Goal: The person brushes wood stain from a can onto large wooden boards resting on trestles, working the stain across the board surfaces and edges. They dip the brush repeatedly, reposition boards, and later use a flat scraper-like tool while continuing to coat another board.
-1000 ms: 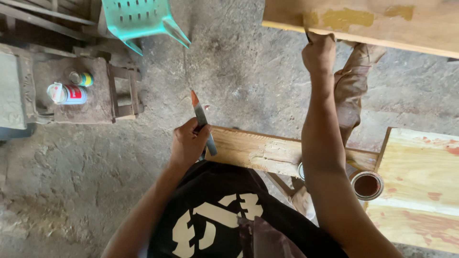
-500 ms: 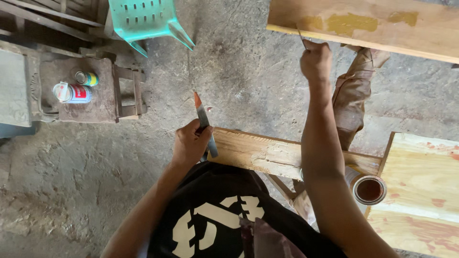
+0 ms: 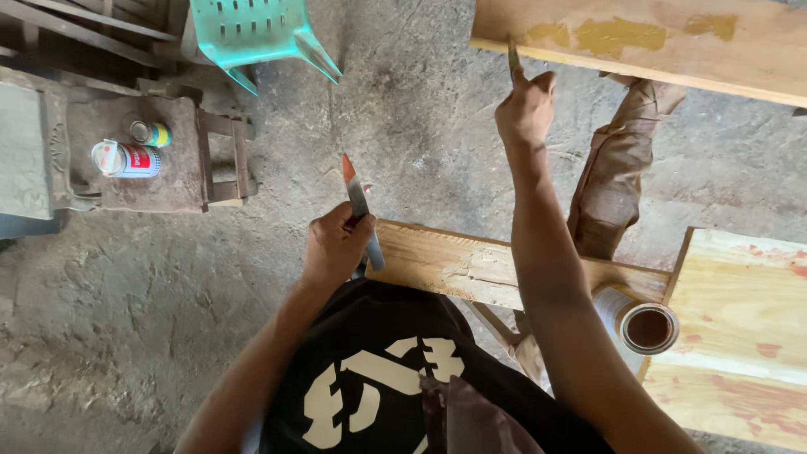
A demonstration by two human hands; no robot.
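Since a second ago the right hand (image 3: 525, 105) has moved up the long board (image 3: 639, 42), its small blade (image 3: 512, 57) (likely a putty knife) pinched and touching the yellow filler (image 3: 614, 35), so the spreading goes on. The left hand (image 3: 336, 248) grips a flat scraper (image 3: 360, 206), long axis upright, tip pointing away.

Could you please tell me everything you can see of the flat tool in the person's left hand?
The putty knife is a narrow, flat blade of grey metal, its tip coated in orange-red paste. It points up and slightly left, away from the person, over the bare concrete floor. The left hand is closed around its lower part, so the handle is mostly hidden; a short grey end shows below the fingers. Nothing else touches it.
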